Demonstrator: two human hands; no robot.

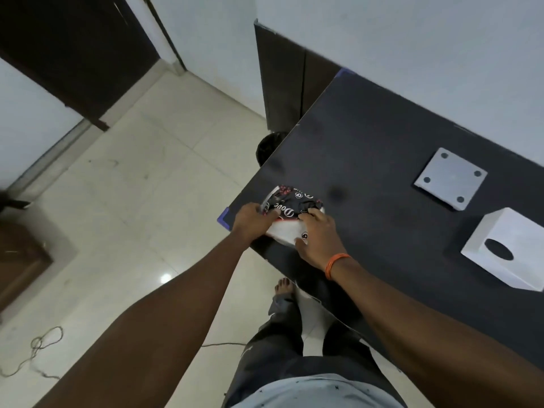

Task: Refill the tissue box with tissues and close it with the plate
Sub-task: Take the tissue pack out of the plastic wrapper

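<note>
Plastic pack [290,214]: clamped by left hand [253,220] and right hand [319,237] at table [368,136] corner, 7 o'clock.
Risk: may slide off the edge.
Box [507,248]: well apart, 3 o'clock.

The right hand [319,237] is covering the near end of the tissue pack [290,214], and the left hand [253,220] is hiding its left edge. The frame's right edge is cutting off the box [512,248]. The table [368,148] is hiding most of a bin [269,147]
</note>
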